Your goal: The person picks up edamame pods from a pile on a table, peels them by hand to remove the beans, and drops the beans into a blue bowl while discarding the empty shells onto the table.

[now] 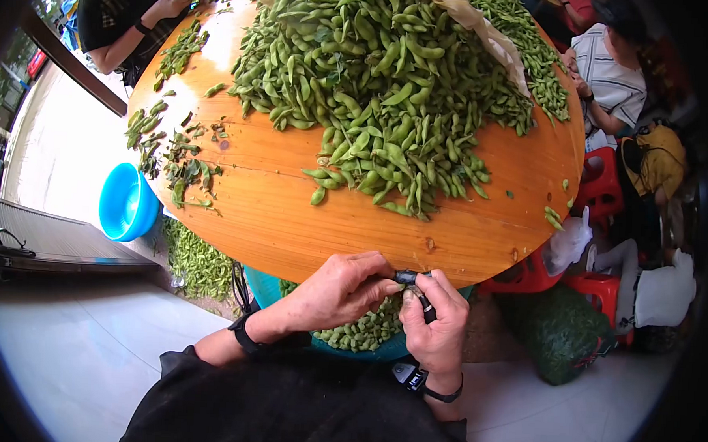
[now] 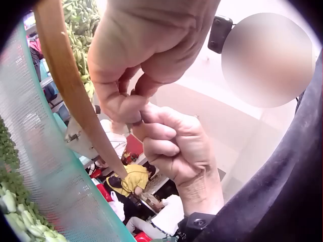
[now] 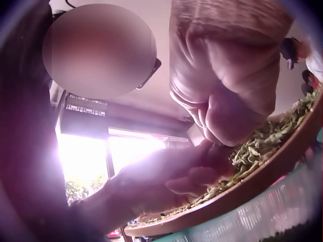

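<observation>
Over the front edge of the round table, my left hand (image 1: 343,288) and right hand (image 1: 438,315) meet fingertip to fingertip. Their curled fingers and thumbs pinch a small dark, partly greenish piece (image 1: 406,277); I cannot tell its kind, as the fingers hide most of it. In the left wrist view the left hand (image 2: 144,50) is above the right hand (image 2: 176,146), their fingertips touching. Below both hands, a teal mesh basket (image 2: 75,184) holds shelled green beans (image 1: 357,332). Beyond them a large heap of green soybean pods (image 1: 376,88) covers the back of the wooden table (image 1: 267,225).
Leaf scraps and loose pods (image 1: 186,166) lie on the table's left. A blue basin (image 1: 127,203) stands left, near pods on the floor (image 1: 198,262). Red stools (image 1: 601,180) and a dark green bag (image 1: 554,332) are at right. Other people sit around the table.
</observation>
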### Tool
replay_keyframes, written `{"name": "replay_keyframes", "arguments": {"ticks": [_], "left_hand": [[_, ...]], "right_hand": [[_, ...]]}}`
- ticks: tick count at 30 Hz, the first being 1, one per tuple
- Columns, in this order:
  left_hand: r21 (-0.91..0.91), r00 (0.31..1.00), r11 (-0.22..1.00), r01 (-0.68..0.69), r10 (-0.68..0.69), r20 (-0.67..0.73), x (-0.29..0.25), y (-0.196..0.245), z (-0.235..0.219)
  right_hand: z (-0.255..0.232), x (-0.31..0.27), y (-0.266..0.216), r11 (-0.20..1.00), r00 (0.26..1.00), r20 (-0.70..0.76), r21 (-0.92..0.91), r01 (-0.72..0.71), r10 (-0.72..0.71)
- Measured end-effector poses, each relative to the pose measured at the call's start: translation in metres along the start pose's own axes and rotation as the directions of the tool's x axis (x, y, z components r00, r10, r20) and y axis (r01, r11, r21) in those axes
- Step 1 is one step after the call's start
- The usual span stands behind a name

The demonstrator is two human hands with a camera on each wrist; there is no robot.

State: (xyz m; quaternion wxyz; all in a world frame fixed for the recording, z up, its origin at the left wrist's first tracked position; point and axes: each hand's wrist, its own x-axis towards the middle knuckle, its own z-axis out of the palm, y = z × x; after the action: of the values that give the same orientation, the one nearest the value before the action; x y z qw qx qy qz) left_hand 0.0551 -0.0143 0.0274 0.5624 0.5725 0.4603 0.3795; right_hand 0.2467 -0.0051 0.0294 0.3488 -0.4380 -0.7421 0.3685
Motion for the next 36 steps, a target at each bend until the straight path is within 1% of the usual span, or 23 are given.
{"name": "replay_keyframes", "arguments": {"ticks": [1, 2, 3, 4, 5, 7, 12, 14, 15, 16, 17, 21, 24, 25, 27, 28, 29, 31, 32, 33, 34, 35, 36], "left_hand": [[-0.001, 1.000, 1.000, 0.001, -0.001, 0.000, -0.001, -0.004, -0.001], [-0.183, 0.993, 0.978, 0.101, -0.088, 0.080, -0.001, -0.012, -0.003], [-0.350, 0.972, 0.913, 0.210, -0.157, 0.174, -0.002, -0.018, -0.003], [-0.466, 0.970, 0.857, 0.218, -0.138, 0.201, -0.001, -0.019, -0.002], [-0.466, 0.970, 0.857, 0.219, -0.139, 0.200, -0.001, -0.022, 0.001], [-0.670, 0.982, 0.718, 0.186, -0.122, 0.142, -0.001, -0.027, 0.007], [-0.730, 0.983, 0.659, 0.182, -0.146, 0.113, -0.002, -0.024, 0.008], [-0.747, 0.983, 0.639, 0.182, -0.148, 0.112, -0.002, -0.025, 0.009], [-0.804, 0.986, 0.571, 0.164, -0.125, 0.112, -0.003, -0.025, 0.011], [-0.855, 0.989, 0.498, 0.146, -0.101, 0.110, -0.003, -0.025, 0.012], [-0.855, 0.989, 0.497, 0.145, -0.101, 0.110, -0.004, -0.024, 0.014], [-0.832, 0.987, 0.531, 0.159, -0.090, 0.132, -0.007, -0.023, 0.014], [-0.657, 0.973, 0.723, 0.213, -0.095, 0.211, -0.008, -0.027, 0.018], [-0.657, 0.973, 0.724, 0.212, -0.094, 0.211, -0.008, -0.028, 0.017], [-0.576, 0.950, 0.772, 0.270, -0.119, 0.287, -0.009, -0.027, 0.015], [-0.494, 0.952, 0.838, 0.230, -0.089, 0.292, -0.008, -0.023, 0.015], [-0.111, 0.951, 0.991, 0.073, -0.036, 0.306, -0.010, -0.017, 0.009], [0.146, 0.910, 0.987, -0.072, 0.005, 0.414, -0.012, -0.008, 0.006], [0.151, 0.912, 0.986, -0.076, 0.007, 0.411, -0.010, -0.007, 0.005], [0.137, 0.950, 0.980, -0.142, 0.096, 0.297, -0.009, -0.006, 0.005], [0.129, 0.967, 0.970, -0.208, 0.183, 0.178, -0.008, -0.005, 0.005], [0.132, 0.967, 0.969, -0.209, 0.185, 0.176, -0.004, -0.004, 0.004], [0.378, 0.960, 0.888, -0.263, 0.278, 0.015, 0.004, -0.003, 0.001]], "right_hand": [[-0.002, 0.000, 0.001, 1.000, 1.000, 0.001, 0.000, -0.001, 0.001], [-0.004, -0.001, 0.003, 0.942, 0.982, 0.059, 0.276, -0.191, 0.182], [-0.005, -0.001, 0.004, 0.775, 0.929, 0.164, 0.514, -0.367, 0.332], [-0.004, -0.002, 0.006, 0.676, 0.915, 0.183, 0.625, -0.391, 0.361], [-0.002, -0.002, 0.007, 0.675, 0.915, 0.184, 0.625, -0.392, 0.360], [0.004, -0.002, 0.005, 0.735, 0.924, 0.089, 0.580, -0.352, 0.372], [0.013, -0.003, 0.007, 0.887, 0.961, -0.049, 0.399, -0.232, 0.273], [0.018, -0.004, 0.009, 0.992, 0.983, -0.170, 0.113, -0.057, 0.076], [0.019, -0.004, 0.008, 0.992, 0.983, -0.170, 0.112, -0.056, 0.075], [0.020, -0.004, 0.006, 0.998, 0.971, -0.233, -0.020, 0.053, -0.057], [0.022, -0.004, 0.005, 0.976, 0.941, -0.277, -0.158, 0.152, -0.192], [0.027, -0.008, 0.006, 0.953, 0.911, -0.302, -0.197, 0.230, -0.282], [0.019, -0.011, 0.010, 0.990, 0.946, -0.294, -0.082, 0.118, -0.137], [0.017, -0.014, 0.010, 0.997, 0.960, -0.268, -0.049, 0.065, -0.076], [0.016, -0.018, 0.014, 0.998, 0.955, -0.289, -0.023, 0.064, -0.068], [0.015, -0.020, 0.018, 0.998, 0.949, -0.310, 0.002, 0.063, -0.060], [0.009, -0.021, 0.028, 0.990, 0.935, -0.325, -0.068, 0.127, -0.143], [-0.011, -0.024, 0.025, 0.976, 0.904, -0.428, 0.194, 0.099, -0.006], [-0.032, -0.031, 0.029, 0.992, 0.908, -0.419, 0.118, 0.050, 0.004], [-0.058, -0.040, 0.034, 0.999, 0.912, -0.411, 0.041, 0.003, 0.014], [-0.084, -0.043, 0.024, 0.982, 0.929, -0.350, -0.091, -0.165, 0.124], [-0.107, -0.047, 0.018, 0.919, 0.921, -0.304, -0.231, -0.318, 0.242], [-0.124, -0.056, 0.030, 0.860, 0.924, -0.299, -0.376, -0.345, 0.240]]}}
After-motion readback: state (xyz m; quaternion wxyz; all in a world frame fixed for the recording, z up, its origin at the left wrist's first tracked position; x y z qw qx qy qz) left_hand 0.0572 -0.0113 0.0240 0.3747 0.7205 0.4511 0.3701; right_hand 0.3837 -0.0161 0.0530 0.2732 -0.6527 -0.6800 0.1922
